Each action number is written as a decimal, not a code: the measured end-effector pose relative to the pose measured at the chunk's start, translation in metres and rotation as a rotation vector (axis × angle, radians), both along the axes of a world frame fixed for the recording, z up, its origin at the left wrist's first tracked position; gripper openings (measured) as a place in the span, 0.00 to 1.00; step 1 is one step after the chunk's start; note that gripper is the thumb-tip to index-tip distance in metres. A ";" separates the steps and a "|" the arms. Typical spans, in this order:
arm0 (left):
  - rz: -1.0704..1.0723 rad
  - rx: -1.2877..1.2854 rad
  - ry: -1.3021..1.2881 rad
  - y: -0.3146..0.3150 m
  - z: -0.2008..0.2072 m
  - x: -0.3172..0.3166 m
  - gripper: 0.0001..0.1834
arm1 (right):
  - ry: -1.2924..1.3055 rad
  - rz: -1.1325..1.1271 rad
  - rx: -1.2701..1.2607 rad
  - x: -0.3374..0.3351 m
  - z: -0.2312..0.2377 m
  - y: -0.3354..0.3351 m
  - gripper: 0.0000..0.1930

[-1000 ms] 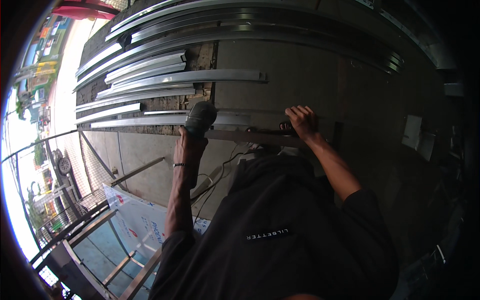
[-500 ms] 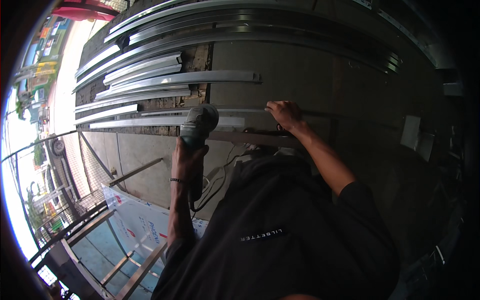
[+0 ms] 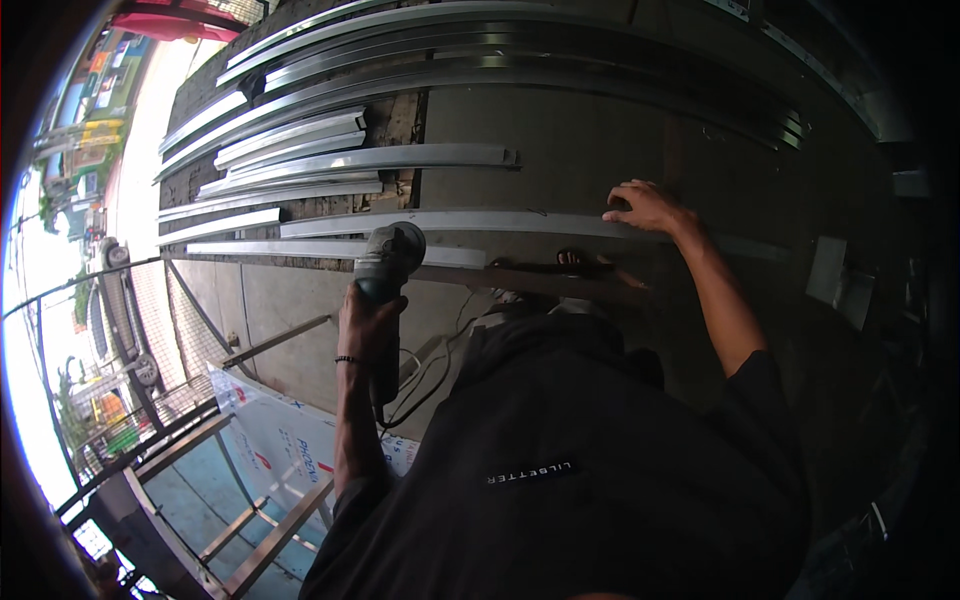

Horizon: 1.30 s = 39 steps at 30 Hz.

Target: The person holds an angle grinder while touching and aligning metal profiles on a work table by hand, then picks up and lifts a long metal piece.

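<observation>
My left hand (image 3: 370, 325) is wrapped round the body of an angle grinder (image 3: 388, 262), whose disc end points away from me over the near edge of the bench. Its cord hangs down beside my wrist. My right hand (image 3: 645, 207) hovers at the far side of a long, flat silver metal strip (image 3: 450, 222), fingers curved and apart, thumb close to the strip; whether it touches is hard to tell. Just nearer to me lies another silver metal strip (image 3: 275, 248), partly behind the grinder.
More long metal profiles (image 3: 420, 155) lie across the dark wooden bench top (image 3: 405, 120), several overhanging its right end. A metal frame (image 3: 285, 535) with a film-covered sheet (image 3: 275, 430) stands at lower left. The grinder's cord (image 3: 435, 375) loops near my legs. A pale box-like piece (image 3: 828, 270) sits at right.
My right hand has moved right and slightly away from me, its fingers opening. The long strip now shows its broad face instead of a thin edge. The grinder has shifted slightly left and nearer.
</observation>
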<state>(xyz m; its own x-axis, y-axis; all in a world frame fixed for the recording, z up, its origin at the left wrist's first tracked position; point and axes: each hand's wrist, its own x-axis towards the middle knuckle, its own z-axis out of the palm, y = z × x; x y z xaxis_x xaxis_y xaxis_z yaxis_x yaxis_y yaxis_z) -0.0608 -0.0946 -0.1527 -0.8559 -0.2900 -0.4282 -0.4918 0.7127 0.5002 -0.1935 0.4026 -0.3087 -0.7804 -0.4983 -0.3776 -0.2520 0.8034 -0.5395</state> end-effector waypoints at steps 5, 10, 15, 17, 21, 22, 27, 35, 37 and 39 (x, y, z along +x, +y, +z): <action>0.032 0.006 -0.056 0.007 -0.001 -0.005 0.35 | -0.269 -0.036 -0.059 0.006 -0.020 0.028 0.23; -0.002 0.003 0.088 0.003 -0.010 0.003 0.29 | -0.335 -0.123 -0.192 0.020 -0.022 0.021 0.18; 0.084 -0.033 -0.033 0.004 0.002 -0.011 0.37 | 0.216 -0.146 -0.330 0.057 -0.036 0.023 0.11; 0.086 -0.079 -0.003 -0.006 -0.003 -0.010 0.37 | 0.326 -0.154 -0.271 0.071 -0.024 0.009 0.10; 0.057 -0.218 0.006 -0.012 -0.003 -0.021 0.33 | 0.510 -0.216 -0.176 0.089 -0.020 -0.001 0.06; 0.074 -0.243 -0.022 -0.012 -0.001 -0.023 0.33 | 0.507 -0.215 -0.181 0.091 -0.019 -0.002 0.06; -0.009 -0.213 -0.021 -0.020 -0.008 -0.029 0.33 | 0.538 -0.193 -0.178 0.094 -0.012 -0.004 0.05; -0.065 -0.253 -0.117 -0.009 -0.021 -0.034 0.35 | 0.573 -0.200 -0.201 0.096 -0.017 -0.005 0.06; -0.058 -0.207 -0.094 0.004 -0.029 -0.031 0.35 | 0.579 -0.200 -0.201 0.097 -0.019 -0.005 0.06; -0.062 -0.204 -0.107 0.024 -0.031 -0.030 0.36 | 0.584 -0.222 -0.199 0.097 -0.022 -0.006 0.06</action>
<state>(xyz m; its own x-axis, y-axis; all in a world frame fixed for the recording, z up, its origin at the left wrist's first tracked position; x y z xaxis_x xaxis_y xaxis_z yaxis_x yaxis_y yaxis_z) -0.0904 -0.0705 -0.1838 -0.8275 -0.3284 -0.4554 -0.4866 0.8241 0.2899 -0.0964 0.3962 -0.3311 -0.9216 -0.3185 0.2221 -0.3882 0.7689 -0.5081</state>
